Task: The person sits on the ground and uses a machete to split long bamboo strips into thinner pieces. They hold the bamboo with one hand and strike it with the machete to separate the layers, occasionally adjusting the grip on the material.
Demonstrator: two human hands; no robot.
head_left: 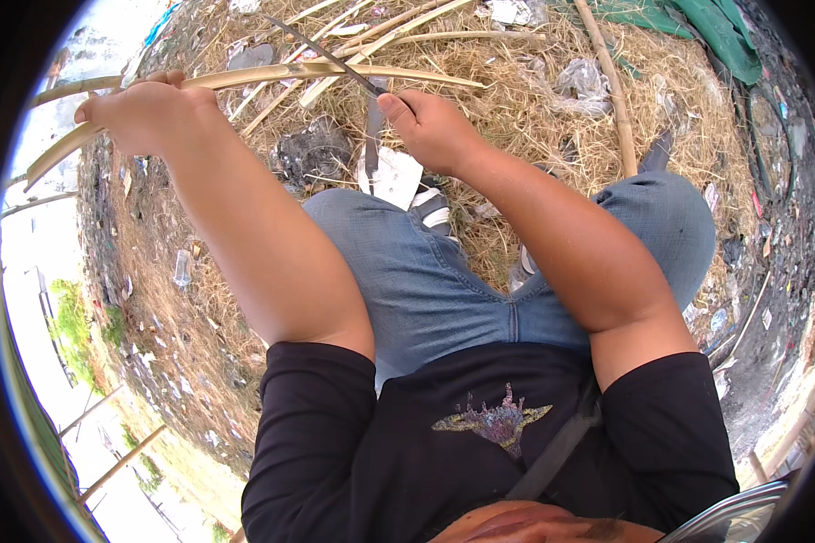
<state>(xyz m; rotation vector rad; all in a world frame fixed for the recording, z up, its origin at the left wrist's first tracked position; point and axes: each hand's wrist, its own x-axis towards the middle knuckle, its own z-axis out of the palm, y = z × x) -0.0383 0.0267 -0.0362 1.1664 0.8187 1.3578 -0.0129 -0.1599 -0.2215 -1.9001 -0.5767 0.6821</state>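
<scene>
My left hand [158, 113] is closed around a long split bamboo strip [244, 76] at the upper left. The strip's pale end sticks out past the hand on the left, and its other end reaches right over the straw. In my closed right hand [433, 131] is a long, thin dark-bladed knife [321, 52], held by its handle. Its blade slants up and left across the strip; whether the two touch I cannot tell. Several other bamboo strips [407, 29] lie on the straw beyond. The fingers of my left hand are partly hidden behind its back.
Dry straw [516, 109] and litter cover the ground. A bamboo pole [611, 90] lies to the right, near my bent knee. Clear plastic [584, 83] and green sheeting [720, 36] are at the upper right. A dark clump [312, 152] and a white piece [396, 176] lie before my legs.
</scene>
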